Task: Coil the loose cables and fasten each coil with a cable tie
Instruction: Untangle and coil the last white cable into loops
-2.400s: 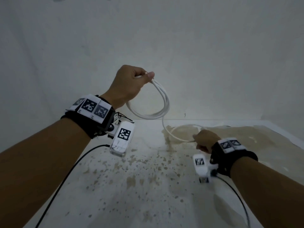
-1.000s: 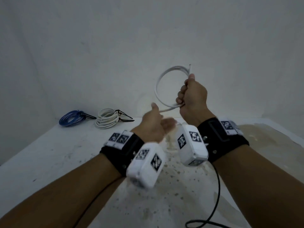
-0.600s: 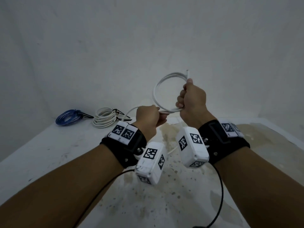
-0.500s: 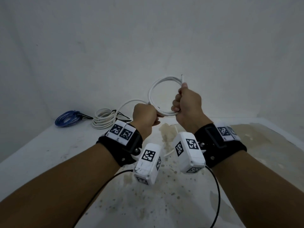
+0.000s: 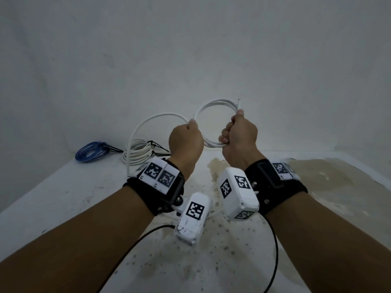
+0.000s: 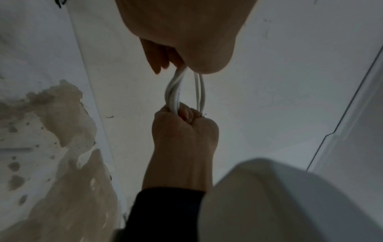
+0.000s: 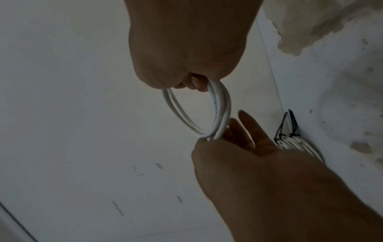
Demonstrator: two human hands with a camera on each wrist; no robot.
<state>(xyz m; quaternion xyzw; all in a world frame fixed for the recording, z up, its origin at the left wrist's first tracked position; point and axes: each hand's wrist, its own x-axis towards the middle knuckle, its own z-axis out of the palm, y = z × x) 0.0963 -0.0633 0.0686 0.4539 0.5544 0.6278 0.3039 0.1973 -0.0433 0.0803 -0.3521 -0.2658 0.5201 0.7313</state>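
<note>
Overhead, left hand (image 5: pixel 186 142) and right hand (image 5: pixel 240 138) grip one white cable (image 5: pixel 211 106); two tied coils (image 5: pixel 137 154) behind.

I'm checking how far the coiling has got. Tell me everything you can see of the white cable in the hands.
The white cable is thin, smooth and round, plastic-looking. Several turns form a small upright coil held in the air above the table. The right hand fists round the coil's right side, a cut end sticking up above it. The left hand pinches the left side, where a larger loose loop arcs out leftward and down toward the table. No tie shows on it.
</note>
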